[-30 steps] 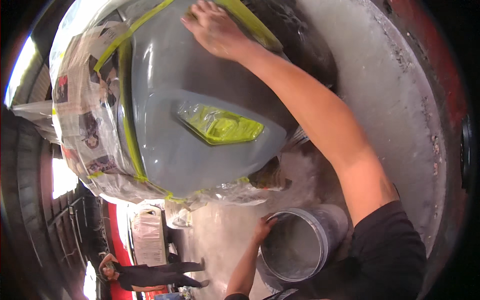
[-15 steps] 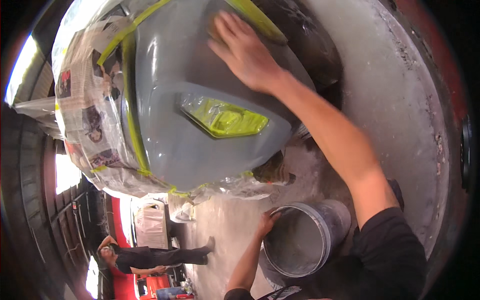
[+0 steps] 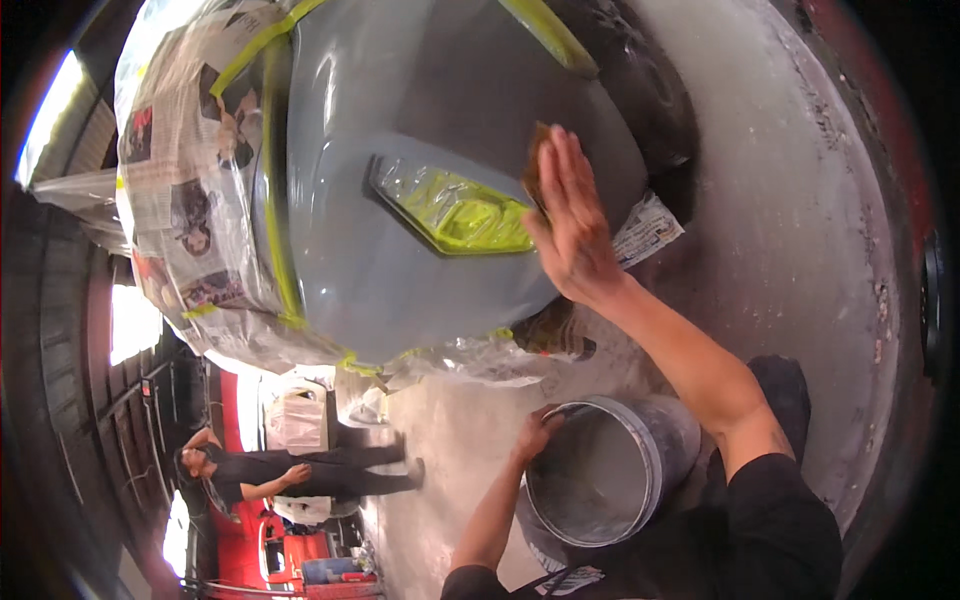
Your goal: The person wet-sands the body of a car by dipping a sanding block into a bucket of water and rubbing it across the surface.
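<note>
My right hand [image 3: 575,225] presses a brown pad [image 3: 536,160] flat on a glossy grey car body panel [image 3: 350,300], fingers together, just right of a diamond-shaped insert [image 3: 455,215] covered in yellow-green tape. Strips of that tape [image 3: 545,30] edge the panel, and newspaper and plastic sheeting [image 3: 185,210] wrap the bodywork to its left. My left hand [image 3: 540,430] grips the rim of a large grey bucket [image 3: 590,480] below the panel; its inside looks grey and murky.
A co-worker in dark clothes [image 3: 280,470] stands at the lower left, near a covered vehicle [image 3: 298,420] and red objects [image 3: 300,555]. The dusty concrete floor [image 3: 770,220] spreads to the right. A dark roof structure with bright openings [image 3: 135,325] shows at the far left.
My right hand with the pad has swept from the panel's top edge downward and rightward to beside the taped insert. My left hand stays on the bucket. The co-worker's arm has moved.
</note>
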`<move>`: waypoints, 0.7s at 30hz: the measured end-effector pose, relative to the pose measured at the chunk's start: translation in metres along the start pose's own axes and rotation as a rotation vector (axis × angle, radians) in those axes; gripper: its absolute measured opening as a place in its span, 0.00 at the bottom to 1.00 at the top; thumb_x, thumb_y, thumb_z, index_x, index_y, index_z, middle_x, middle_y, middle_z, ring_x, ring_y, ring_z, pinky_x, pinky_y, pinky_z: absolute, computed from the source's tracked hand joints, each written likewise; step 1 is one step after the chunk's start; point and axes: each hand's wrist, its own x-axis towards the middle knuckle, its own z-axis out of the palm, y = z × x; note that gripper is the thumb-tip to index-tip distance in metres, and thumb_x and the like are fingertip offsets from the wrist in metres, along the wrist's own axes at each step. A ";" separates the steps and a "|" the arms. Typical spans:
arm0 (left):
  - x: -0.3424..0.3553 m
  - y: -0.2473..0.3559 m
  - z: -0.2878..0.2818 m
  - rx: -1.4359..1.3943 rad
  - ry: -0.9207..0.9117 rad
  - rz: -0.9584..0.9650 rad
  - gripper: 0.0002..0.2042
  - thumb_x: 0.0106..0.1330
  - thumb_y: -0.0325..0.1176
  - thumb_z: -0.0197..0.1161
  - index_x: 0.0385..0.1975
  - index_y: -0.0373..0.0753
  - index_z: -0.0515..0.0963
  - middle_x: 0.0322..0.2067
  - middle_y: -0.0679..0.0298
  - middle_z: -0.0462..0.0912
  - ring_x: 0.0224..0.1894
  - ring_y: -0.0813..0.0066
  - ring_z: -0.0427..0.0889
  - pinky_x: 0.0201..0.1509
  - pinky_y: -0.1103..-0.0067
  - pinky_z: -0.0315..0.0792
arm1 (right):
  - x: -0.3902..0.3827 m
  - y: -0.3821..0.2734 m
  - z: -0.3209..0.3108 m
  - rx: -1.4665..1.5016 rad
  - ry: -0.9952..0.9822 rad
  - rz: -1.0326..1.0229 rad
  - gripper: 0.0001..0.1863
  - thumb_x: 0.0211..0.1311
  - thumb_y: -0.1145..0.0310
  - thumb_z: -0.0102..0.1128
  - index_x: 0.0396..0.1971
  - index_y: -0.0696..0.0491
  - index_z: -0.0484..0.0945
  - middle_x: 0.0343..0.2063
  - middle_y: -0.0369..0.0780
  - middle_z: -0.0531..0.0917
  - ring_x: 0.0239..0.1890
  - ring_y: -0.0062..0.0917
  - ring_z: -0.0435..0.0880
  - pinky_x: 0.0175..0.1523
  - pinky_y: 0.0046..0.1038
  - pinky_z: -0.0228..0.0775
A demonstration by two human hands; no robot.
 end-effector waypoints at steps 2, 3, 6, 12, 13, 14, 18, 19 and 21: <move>-0.003 0.013 -0.001 0.056 0.015 0.073 0.19 0.74 0.40 0.62 0.58 0.34 0.81 0.48 0.50 0.89 0.52 0.62 0.87 0.59 0.69 0.75 | 0.042 -0.026 0.008 0.133 0.011 -0.015 0.43 0.62 0.71 0.68 0.76 0.63 0.58 0.77 0.55 0.57 0.80 0.52 0.54 0.80 0.48 0.50; 0.003 0.021 -0.003 0.088 0.021 0.118 0.19 0.74 0.40 0.62 0.58 0.34 0.81 0.48 0.50 0.89 0.52 0.61 0.87 0.59 0.69 0.75 | 0.069 -0.040 0.013 0.137 0.011 -0.034 0.42 0.64 0.70 0.67 0.76 0.63 0.58 0.77 0.55 0.57 0.80 0.51 0.53 0.81 0.48 0.50; 0.005 0.016 0.002 0.126 0.036 0.111 0.19 0.75 0.40 0.62 0.58 0.35 0.81 0.48 0.48 0.88 0.54 0.58 0.86 0.61 0.68 0.75 | 0.078 -0.051 0.023 0.063 -0.034 -0.053 0.40 0.68 0.67 0.64 0.76 0.63 0.57 0.77 0.56 0.56 0.81 0.50 0.51 0.81 0.46 0.49; -0.007 0.024 -0.001 0.166 0.166 0.134 0.20 0.74 0.43 0.62 0.57 0.34 0.81 0.47 0.47 0.88 0.53 0.51 0.85 0.61 0.66 0.74 | -0.031 0.037 0.007 0.097 0.072 0.181 0.36 0.77 0.62 0.54 0.78 0.57 0.55 0.79 0.51 0.54 0.81 0.47 0.50 0.83 0.45 0.43; -0.008 0.016 0.002 0.161 0.154 0.127 0.20 0.74 0.43 0.62 0.56 0.34 0.81 0.47 0.47 0.88 0.53 0.50 0.85 0.60 0.65 0.74 | -0.005 0.019 0.011 0.097 0.036 0.108 0.35 0.78 0.63 0.52 0.78 0.58 0.54 0.79 0.51 0.53 0.82 0.46 0.49 0.83 0.44 0.41; -0.010 0.009 0.006 0.158 0.139 0.113 0.20 0.74 0.43 0.62 0.56 0.34 0.81 0.47 0.47 0.88 0.52 0.50 0.85 0.60 0.64 0.74 | 0.028 -0.002 0.013 0.100 0.000 0.042 0.35 0.79 0.64 0.50 0.79 0.58 0.53 0.80 0.51 0.52 0.82 0.45 0.48 0.84 0.44 0.39; -0.011 0.013 0.001 0.102 0.112 0.156 0.19 0.74 0.42 0.61 0.54 0.34 0.81 0.47 0.46 0.88 0.51 0.49 0.85 0.56 0.63 0.75 | 0.066 -0.018 0.025 0.003 -0.055 -0.030 0.34 0.81 0.56 0.44 0.75 0.67 0.56 0.76 0.57 0.56 0.81 0.48 0.51 0.83 0.41 0.41; -0.011 0.021 -0.003 0.089 0.117 0.154 0.19 0.74 0.42 0.61 0.54 0.34 0.81 0.47 0.47 0.88 0.50 0.50 0.86 0.56 0.63 0.75 | 0.039 0.002 0.011 0.037 -0.080 -0.047 0.34 0.80 0.60 0.47 0.77 0.62 0.53 0.78 0.53 0.54 0.81 0.44 0.50 0.84 0.42 0.40; -0.011 0.036 -0.007 0.065 0.106 0.157 0.18 0.73 0.41 0.63 0.54 0.34 0.81 0.46 0.50 0.88 0.49 0.54 0.86 0.54 0.64 0.76 | -0.012 0.036 0.008 0.062 -0.062 0.015 0.35 0.79 0.64 0.50 0.79 0.57 0.51 0.80 0.49 0.53 0.82 0.40 0.48 0.84 0.42 0.40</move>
